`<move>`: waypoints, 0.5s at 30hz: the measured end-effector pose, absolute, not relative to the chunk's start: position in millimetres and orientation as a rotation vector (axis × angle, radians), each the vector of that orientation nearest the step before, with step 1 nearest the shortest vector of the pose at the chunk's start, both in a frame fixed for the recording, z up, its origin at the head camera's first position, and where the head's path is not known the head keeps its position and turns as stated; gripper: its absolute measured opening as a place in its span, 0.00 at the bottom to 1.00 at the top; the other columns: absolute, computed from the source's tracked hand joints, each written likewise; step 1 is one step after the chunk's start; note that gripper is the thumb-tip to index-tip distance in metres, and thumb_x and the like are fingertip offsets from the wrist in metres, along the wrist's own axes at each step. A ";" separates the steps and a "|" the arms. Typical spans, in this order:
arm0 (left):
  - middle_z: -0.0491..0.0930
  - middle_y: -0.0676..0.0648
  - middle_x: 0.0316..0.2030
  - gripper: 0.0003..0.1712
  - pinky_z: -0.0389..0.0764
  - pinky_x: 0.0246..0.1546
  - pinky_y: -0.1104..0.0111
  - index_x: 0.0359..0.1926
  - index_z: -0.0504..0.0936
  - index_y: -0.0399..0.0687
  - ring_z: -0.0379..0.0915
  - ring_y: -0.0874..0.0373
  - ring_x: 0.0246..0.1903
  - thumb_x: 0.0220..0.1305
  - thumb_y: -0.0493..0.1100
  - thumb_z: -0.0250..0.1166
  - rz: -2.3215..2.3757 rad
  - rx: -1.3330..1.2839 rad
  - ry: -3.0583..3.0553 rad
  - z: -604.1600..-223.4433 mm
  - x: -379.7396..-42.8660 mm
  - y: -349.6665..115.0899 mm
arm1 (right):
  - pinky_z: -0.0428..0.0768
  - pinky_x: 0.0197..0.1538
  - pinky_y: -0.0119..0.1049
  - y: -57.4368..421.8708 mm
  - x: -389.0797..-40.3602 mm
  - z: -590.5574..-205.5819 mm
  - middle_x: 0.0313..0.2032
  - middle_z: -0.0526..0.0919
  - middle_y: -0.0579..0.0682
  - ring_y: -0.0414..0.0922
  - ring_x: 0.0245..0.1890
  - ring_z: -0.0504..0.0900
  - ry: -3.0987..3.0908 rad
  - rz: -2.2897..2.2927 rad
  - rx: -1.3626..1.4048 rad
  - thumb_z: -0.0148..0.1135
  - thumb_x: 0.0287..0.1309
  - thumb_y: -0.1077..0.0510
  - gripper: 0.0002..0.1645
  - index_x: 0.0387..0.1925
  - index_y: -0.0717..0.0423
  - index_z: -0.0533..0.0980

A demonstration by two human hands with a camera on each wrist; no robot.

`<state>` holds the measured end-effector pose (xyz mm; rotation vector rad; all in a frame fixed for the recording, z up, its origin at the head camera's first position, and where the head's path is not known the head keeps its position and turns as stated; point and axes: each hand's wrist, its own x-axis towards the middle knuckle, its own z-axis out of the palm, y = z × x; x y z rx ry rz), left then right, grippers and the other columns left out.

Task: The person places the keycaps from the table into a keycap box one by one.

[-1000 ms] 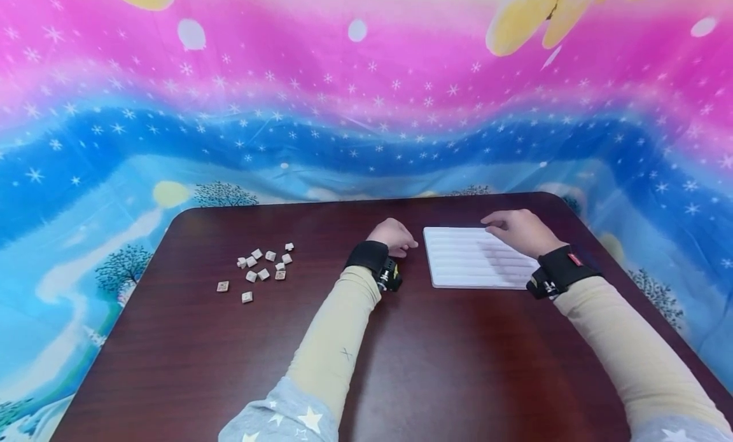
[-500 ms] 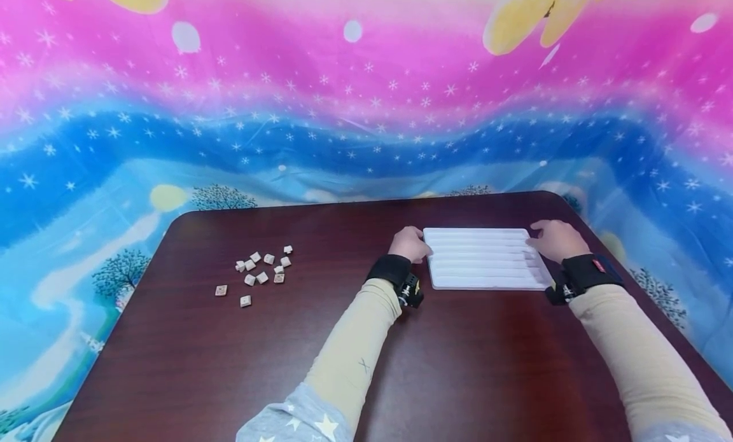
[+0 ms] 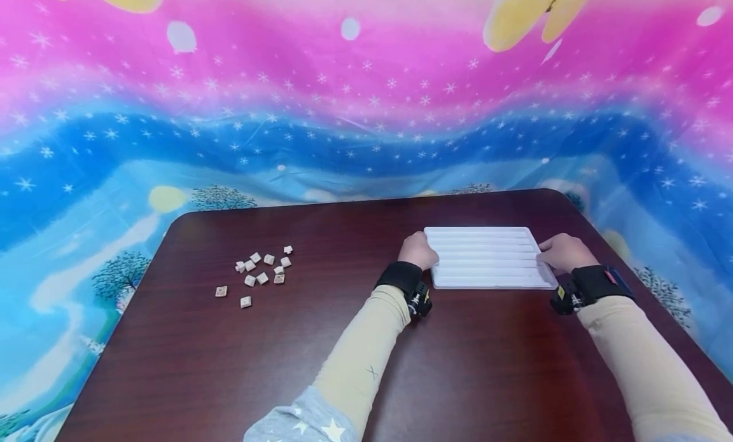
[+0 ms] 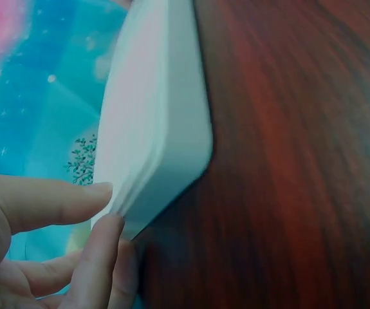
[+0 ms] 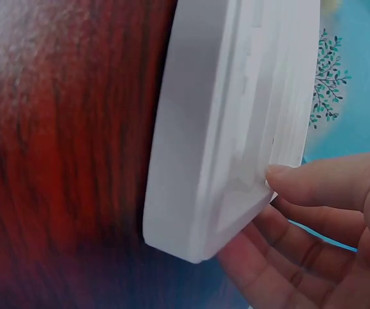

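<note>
A white rectangular tray (image 3: 485, 268) with long parallel ridges lies at the back right of the table. At its left end my left hand (image 3: 419, 251) grips the side; the left wrist view shows the thumb (image 4: 85, 201) at the rim and the index finger against the outer wall. My right hand (image 3: 564, 252) holds the opposite end. There, the right wrist view has the thumb (image 5: 300, 183) over the rim and the other fingers along the outside, partly hidden by the tray.
Several small cream tiles (image 3: 262, 278) are scattered on the left half of the dark wooden table (image 3: 189, 359), some with marked faces. Two of them lie nearer the front. A colourful patterned cloth (image 3: 321, 137) hangs behind the table.
My left hand has moved right from beside the tray onto its left end. From over the tray's far right part, my right hand has come outward and down to its right end.
</note>
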<state>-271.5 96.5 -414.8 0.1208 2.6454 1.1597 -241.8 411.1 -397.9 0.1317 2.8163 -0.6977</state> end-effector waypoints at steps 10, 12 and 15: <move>0.79 0.38 0.56 0.27 0.78 0.40 0.65 0.66 0.74 0.34 0.78 0.49 0.49 0.67 0.33 0.67 1.067 0.135 2.711 -411.6 -265.2 96.8 | 0.77 0.38 0.48 401.9 -236.1 -397.0 0.48 0.81 0.76 0.56 0.34 0.82 2.852 -0.676 0.160 0.57 0.62 0.63 0.30 0.59 0.83 0.71; 0.79 0.38 0.58 0.28 0.76 0.39 0.66 0.67 0.73 0.34 0.77 0.49 0.50 0.67 0.34 0.66 1.056 0.136 2.711 -412.3 -265.9 94.0 | 0.76 0.38 0.48 397.2 -235.4 -397.1 0.48 0.80 0.76 0.58 0.35 0.80 2.865 -0.662 0.154 0.56 0.63 0.64 0.29 0.60 0.83 0.70; 0.78 0.37 0.58 0.28 0.75 0.38 0.64 0.67 0.73 0.33 0.77 0.47 0.49 0.68 0.34 0.66 1.052 0.146 2.711 -411.6 -265.5 86.7 | 0.77 0.38 0.47 391.5 -236.3 -398.9 0.46 0.81 0.74 0.57 0.34 0.80 2.871 -0.669 0.131 0.56 0.65 0.64 0.27 0.59 0.83 0.71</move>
